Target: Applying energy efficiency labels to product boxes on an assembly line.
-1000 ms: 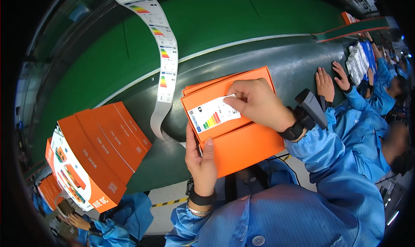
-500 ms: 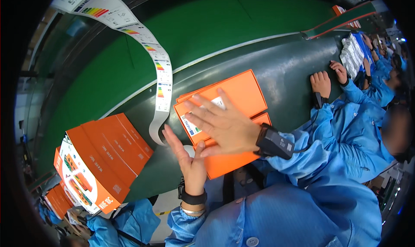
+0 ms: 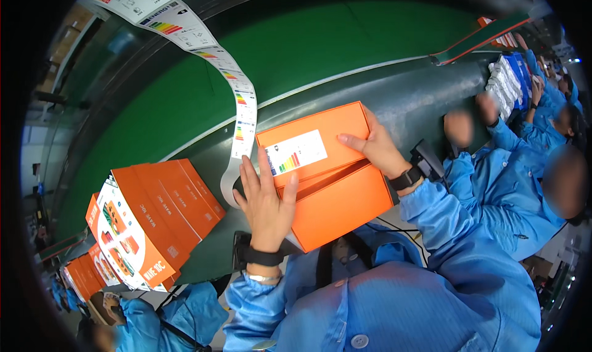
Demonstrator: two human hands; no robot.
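An orange cardboard box (image 3: 342,122) lies on the dark worktop in front of me, with a white energy label (image 3: 299,151) flat on its top face. A second orange box (image 3: 345,204) sits against its near side, a narrow gap between them. My right hand (image 3: 383,153) grips the right end of the labelled box, thumb on top and fingers around the far corner. At the left end, my left hand (image 3: 268,210) rests with outstretched fingers along the box's edge beside the label. Its thumb is near the seam between the two boxes.
A strip of printed energy labels (image 3: 245,114) curls down left of the boxes. Stacked orange boxes (image 3: 163,210) stand further left. Beyond the worktop runs a green conveyor belt (image 3: 320,40). Another person's hands (image 3: 458,129) are at the right, near silver packets (image 3: 502,87).
My right hand has lifted off the label and moved right to grip the box's end, uncovering the label. My left hand has come over against the box's left edge.
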